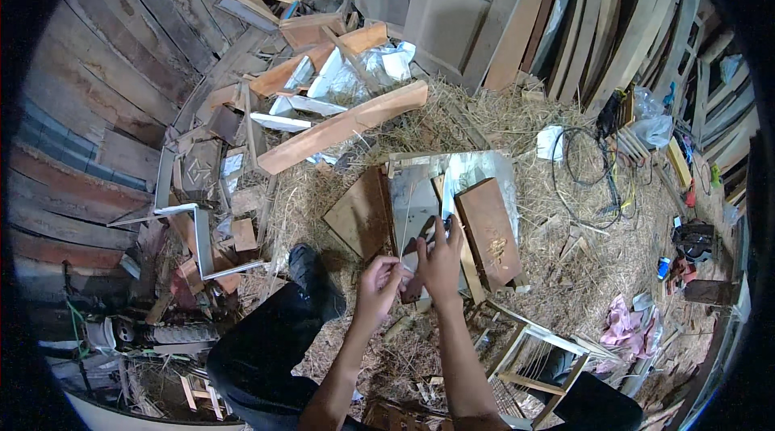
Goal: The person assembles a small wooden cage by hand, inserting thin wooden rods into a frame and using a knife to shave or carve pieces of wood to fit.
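Note:
My left hand [379, 287] is closed, its fingertips pinching a thin pale strip [407, 217] that stands up from them, like a slender stick. Close beside it, my right hand [439, 263] bends its fingers around something small and dark, mostly hidden. Both hands are over a low work surface with a grey-white top [492, 169]. A reddish-brown wooden block [490, 233] lies on that top, right of my right hand. Between hand and block runs a narrow wooden strip [469, 268]. Beyond my right fingers is a pale bluish strip [449, 198].
A brown board [355, 213] leans at the surface's left side. A wooden frame with thin slats [525, 350] lies by my right leg. Past the surface, a long plank [343, 128] rests on scrap wood. Black cable [565, 169] coils on the straw-covered floor [557, 257]. Tall boards [597, 35] lean behind.

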The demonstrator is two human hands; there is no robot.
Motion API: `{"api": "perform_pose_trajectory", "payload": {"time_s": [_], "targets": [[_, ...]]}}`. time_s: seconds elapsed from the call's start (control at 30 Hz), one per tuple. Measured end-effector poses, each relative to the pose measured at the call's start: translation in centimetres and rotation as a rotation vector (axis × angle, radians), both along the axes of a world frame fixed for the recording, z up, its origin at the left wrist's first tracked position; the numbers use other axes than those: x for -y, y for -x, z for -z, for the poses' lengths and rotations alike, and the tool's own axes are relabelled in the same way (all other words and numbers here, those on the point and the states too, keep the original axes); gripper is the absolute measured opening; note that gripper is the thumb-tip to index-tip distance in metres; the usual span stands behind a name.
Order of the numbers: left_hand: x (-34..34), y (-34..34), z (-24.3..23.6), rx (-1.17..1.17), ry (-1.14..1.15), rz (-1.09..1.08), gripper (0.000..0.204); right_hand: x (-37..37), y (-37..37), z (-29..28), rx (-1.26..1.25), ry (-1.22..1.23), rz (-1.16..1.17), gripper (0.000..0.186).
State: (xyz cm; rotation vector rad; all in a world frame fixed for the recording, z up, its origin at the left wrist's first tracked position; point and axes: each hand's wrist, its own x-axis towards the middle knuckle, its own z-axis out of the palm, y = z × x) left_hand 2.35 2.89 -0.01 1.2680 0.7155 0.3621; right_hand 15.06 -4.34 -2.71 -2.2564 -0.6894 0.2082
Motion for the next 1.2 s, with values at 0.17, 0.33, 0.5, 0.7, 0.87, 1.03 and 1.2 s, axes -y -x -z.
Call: {"api": "perform_pose_trajectory", "payload": {"time_s": [0.17, 0.33, 0.5, 0.7, 0.87, 1.03, 1.2], "targets": [[0.6, -0.3, -0.2, 0.005, -0.004, 0.002, 0.017, 1.3, -0.3, 0.7, 0.030, 0.022, -0.042, 0.052], [1.0, -0.2, -0.4, 0.005, 0.017, -0.001, 0.015, 1.9, 0.6, 0.6, 0.059, 0.055, -0.013, 0.049], [1.2, -0.1, -0.9, -0.044, 0.009, 0.015, 0.017, 2.6, 1.0, 0.2, 0.086, 0.075, -0.009, 0.049], [1.6, 0.1, -0.8, -0.056, 0.022, 0.008, 0.012, 3.6, 1.4, -0.2, 0.082, 0.126, 0.012, 0.048], [2.7, 0.4, -1.8, -0.025, 0.046, 0.017, 0.013, 5.0, 2.4, -2.6, 0.125, 0.111, 0.026, 0.046], [5.2, 0.2, -4.0, 0.036, -0.030, 0.078, 0.014, 7.8, 4.1, -8.5, -0.062, -0.225, 0.070, 0.035], [9.8, 0.3, -10.0, -0.011, -0.096, 0.274, 0.014, 12.8, 6.7, -15.1, -0.347, -0.450, 0.150, 0.028]]}}
